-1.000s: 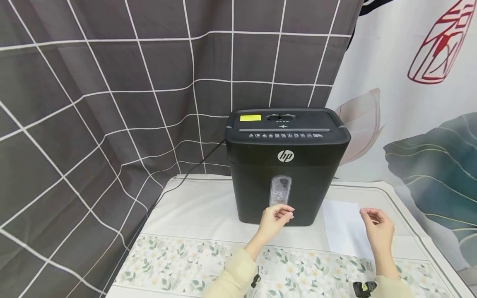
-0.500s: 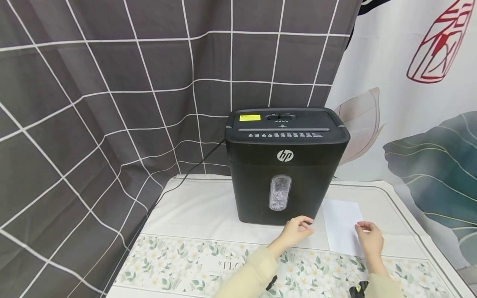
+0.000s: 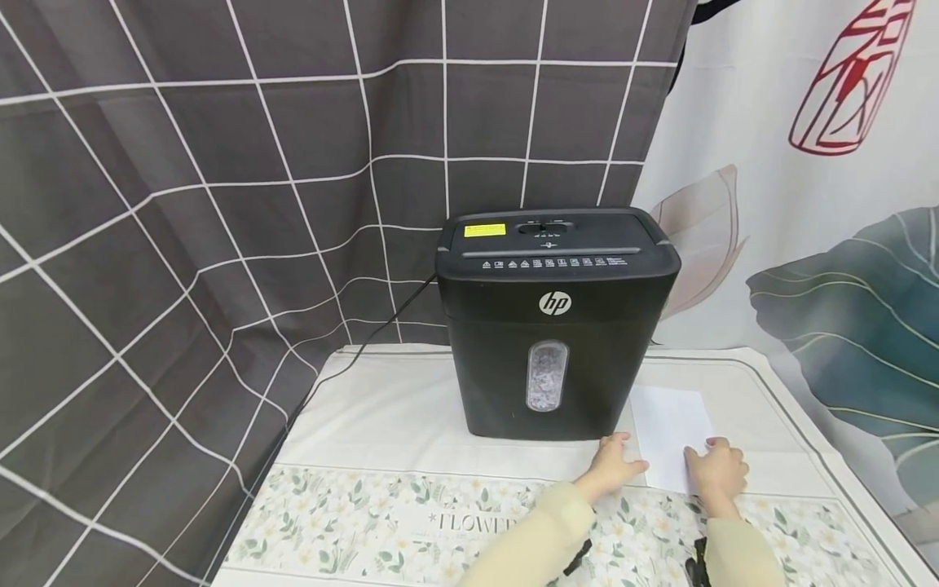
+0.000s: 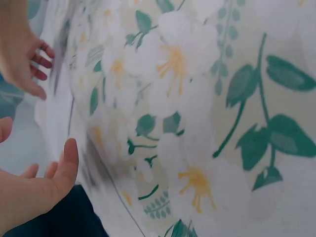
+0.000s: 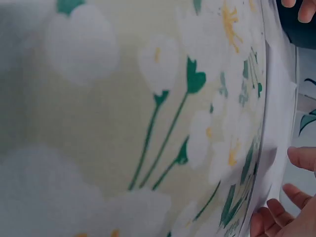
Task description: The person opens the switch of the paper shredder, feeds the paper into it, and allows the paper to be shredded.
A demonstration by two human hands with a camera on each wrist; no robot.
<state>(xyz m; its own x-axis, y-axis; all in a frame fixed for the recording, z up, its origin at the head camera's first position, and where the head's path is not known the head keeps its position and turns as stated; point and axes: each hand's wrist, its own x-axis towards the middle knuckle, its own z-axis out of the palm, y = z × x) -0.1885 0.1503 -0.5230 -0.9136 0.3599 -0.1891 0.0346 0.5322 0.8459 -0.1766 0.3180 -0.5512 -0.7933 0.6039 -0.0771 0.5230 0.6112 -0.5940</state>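
A white sheet of paper (image 3: pixel 669 436) lies flat on the table, right of a black HP paper shredder (image 3: pixel 561 359). My left hand (image 3: pixel 614 466) is at the paper's left side, thumb and fingers spread apart, close to the shredder's lower right corner. Over the right edge of the sheet is my right hand (image 3: pixel 717 471); whether it touches the paper I cannot tell. In the left wrist view the left hand (image 4: pixel 34 192) has nothing between its fingers. The right wrist view has the right hand (image 5: pixel 291 207) with loosely bent fingers beside the paper's edge.
A white tablecloth (image 3: pixel 381 416) with a floral band (image 3: pixel 352 522) covers the table. The shredder's black cord (image 3: pixel 352 359) runs left over the tablecloth. A dark grid curtain (image 3: pixel 293 163) hangs behind, and a white printed curtain (image 3: pixel 719 106) hangs at the right.
My left hand has moved right, from in front of the shredder to the paper's left side, and its fingers have spread. My right hand has come left and lower, onto the paper's right edge.
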